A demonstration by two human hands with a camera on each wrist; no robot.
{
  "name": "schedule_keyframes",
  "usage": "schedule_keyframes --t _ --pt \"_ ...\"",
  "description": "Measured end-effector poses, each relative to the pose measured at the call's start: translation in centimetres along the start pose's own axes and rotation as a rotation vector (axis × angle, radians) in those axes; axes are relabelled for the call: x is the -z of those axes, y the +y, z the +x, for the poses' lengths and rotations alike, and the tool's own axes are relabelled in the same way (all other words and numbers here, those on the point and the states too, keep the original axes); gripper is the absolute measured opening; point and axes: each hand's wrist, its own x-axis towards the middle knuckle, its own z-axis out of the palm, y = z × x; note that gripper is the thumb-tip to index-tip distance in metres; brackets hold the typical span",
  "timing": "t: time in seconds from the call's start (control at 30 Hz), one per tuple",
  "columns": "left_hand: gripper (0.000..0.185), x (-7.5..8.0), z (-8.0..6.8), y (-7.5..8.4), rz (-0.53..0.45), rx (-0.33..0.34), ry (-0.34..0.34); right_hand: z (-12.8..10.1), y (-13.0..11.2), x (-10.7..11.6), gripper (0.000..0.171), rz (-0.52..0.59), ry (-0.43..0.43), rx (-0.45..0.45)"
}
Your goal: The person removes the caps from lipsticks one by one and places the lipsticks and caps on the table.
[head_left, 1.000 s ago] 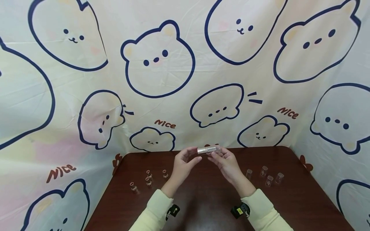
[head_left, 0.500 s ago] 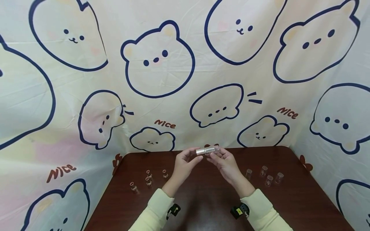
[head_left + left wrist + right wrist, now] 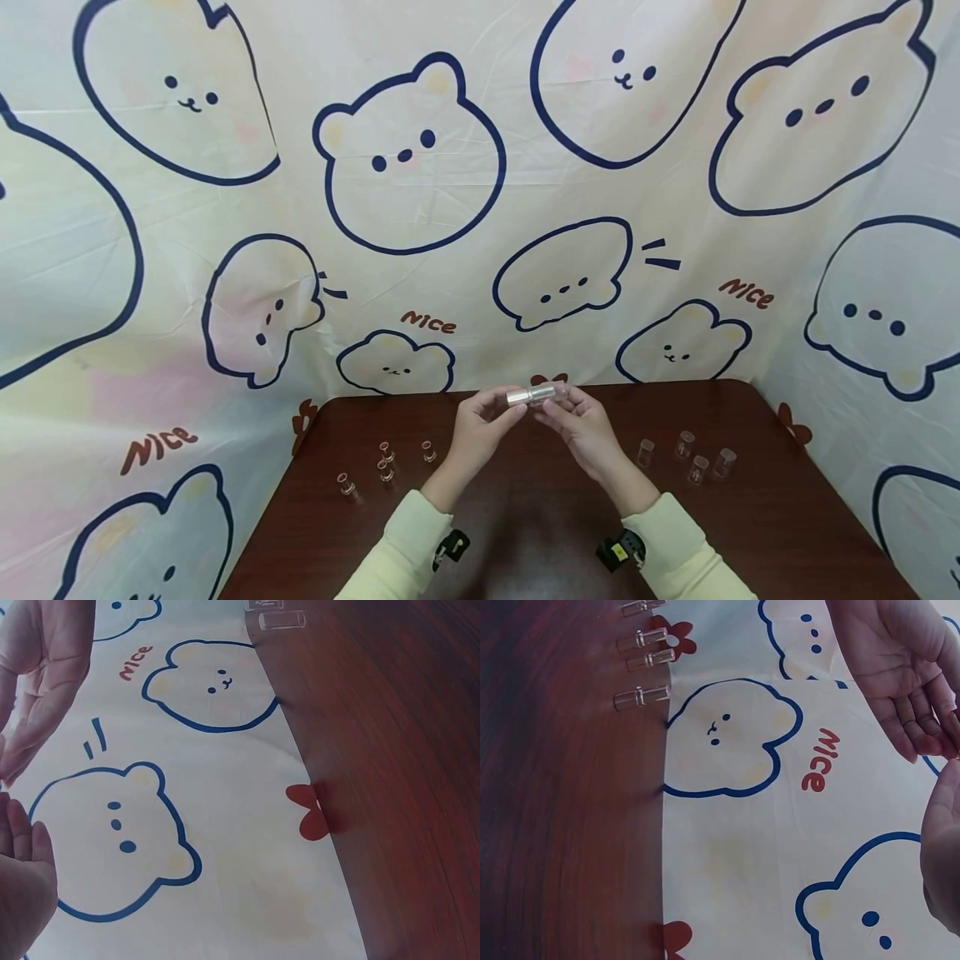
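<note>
Above the far edge of the table, both hands hold a lipstick tube, lying nearly level between them. My left hand pinches its shiny metallic base at the left end. The clear cap on the right end is in the fingers of my right hand. From the head view, the cap and tube look joined, but how far the cap covers the tube is too small to tell. Both wrist views show the left hand and right hand only in part, with the tube practically out of sight.
Several uncapped lipstick tubes stand on the brown table to the left. Several clear caps stand to the right. A cloth printed with cartoon bears hangs behind and beside the table.
The lipstick tube has shifted slightly left and down in the fingers. My left thumb has come closer to its metallic base. Tubes and caps on the table have not moved.
</note>
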Motion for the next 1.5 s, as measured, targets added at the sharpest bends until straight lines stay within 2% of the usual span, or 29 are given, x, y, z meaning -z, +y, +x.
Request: schedule_keyframes --t 0.13,0.3,0.5,0.8,1.13,1.23,1.37,1.5 --pt "0.024 0.0 -0.1 0.0 0.005 0.007 -0.007 -0.1 0.2 0.0 0.04 -0.017 0.011 0.0" --pt "0.025 0.1 -0.2 -0.1 0.022 -0.001 -0.006 -0.1 0.4 0.1 0.047 -0.054 0.011 0.02" --pt "0.023 0.0 -0.3 -0.2 0.028 -0.012 0.0 -0.2 0.5 0.2 0.04 -0.066 0.017 0.034" --pt "0.023 0.1 -0.4 -0.3 0.023 -0.005 0.004 -0.3 0.4 0.3 0.044 -0.083 -0.018 0.052" --pt "0.024 0.1 -0.6 -0.2 0.04 -0.023 0.01 -0.3 0.4 0.9 0.025 -0.098 -0.046 0.094" --pt "0.024 0.7 -0.6 -0.5 0.005 -0.014 0.044 -0.1 -0.1 1.7 0.024 -0.065 -0.011 0.14" --pt "0.021 1.9 -0.8 -1.0 -0.032 0.002 0.13 0.1 -1.0 3.0 0.025 -0.046 0.051 0.212" --pt "0.023 2.4 -0.9 -1.3 -0.041 0.012 0.117 0.1 -1.3 3.7 0.023 -0.093 0.025 0.195"
